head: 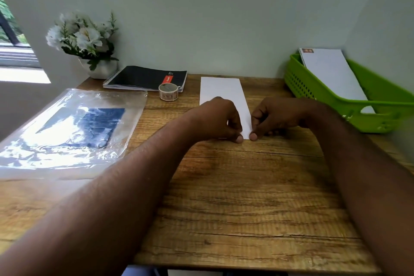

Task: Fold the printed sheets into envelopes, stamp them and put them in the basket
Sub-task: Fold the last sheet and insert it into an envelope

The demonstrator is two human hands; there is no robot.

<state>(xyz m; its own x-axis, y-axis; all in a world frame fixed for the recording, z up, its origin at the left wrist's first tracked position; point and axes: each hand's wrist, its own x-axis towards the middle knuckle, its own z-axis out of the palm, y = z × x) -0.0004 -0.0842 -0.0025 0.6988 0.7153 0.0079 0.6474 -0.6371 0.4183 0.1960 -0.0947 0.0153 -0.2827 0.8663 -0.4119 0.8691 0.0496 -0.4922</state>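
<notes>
Your left hand and right hand each grip, pinching, the near end of the folded white sheet on the desk.

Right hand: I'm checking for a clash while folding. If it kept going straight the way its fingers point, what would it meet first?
The right hand points leftward across the folded white sheet, so it would most likely meet the left hand first.

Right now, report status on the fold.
Left hand, right hand pinching near end of white folded sheet on desk. One stamped envelope in green basket. Nothing in the way.
</notes>
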